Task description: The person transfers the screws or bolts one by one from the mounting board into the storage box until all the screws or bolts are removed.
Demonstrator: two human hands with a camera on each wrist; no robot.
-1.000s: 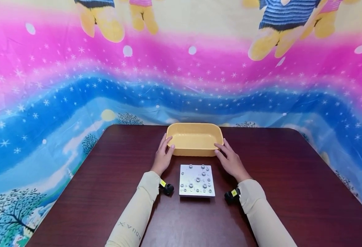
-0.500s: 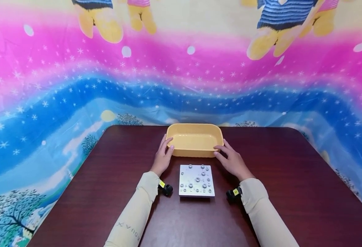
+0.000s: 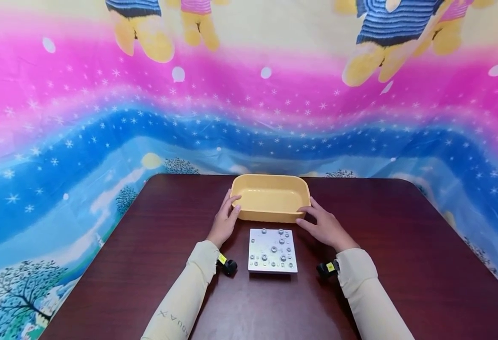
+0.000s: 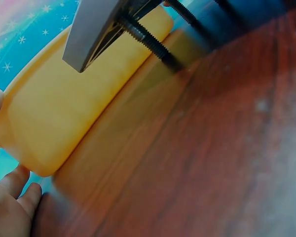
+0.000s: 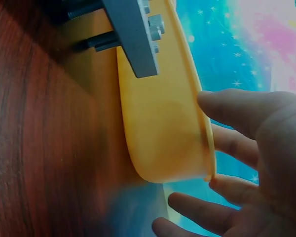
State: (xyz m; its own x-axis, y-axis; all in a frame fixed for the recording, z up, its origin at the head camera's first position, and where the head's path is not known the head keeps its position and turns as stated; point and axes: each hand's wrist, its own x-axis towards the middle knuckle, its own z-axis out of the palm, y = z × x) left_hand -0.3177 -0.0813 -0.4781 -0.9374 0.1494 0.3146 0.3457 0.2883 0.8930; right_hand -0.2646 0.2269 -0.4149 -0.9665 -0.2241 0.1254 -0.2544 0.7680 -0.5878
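A yellow plastic bin stands on the table near its far edge, its inside visible from above. My left hand holds its left end, with the thumb at the near side and a finger over the rim. On the opposite end my right hand grips the rim between thumb and fingers; the right wrist view shows the thumb on the rim. Just in front of the bin is a square metal plate with several bolts and small fittings on top. Threaded legs under it hold it above the table.
The dark red wooden table has rounded far corners. A colourful printed cloth hangs behind and around it. A black wrist camera sits on the left wrist, another camera on the right.
The bin has come slightly nearer to me, narrowing the gap to the metal plate. Both hands have moved with it, and my right forearm has shifted outward. The plate stays in place.
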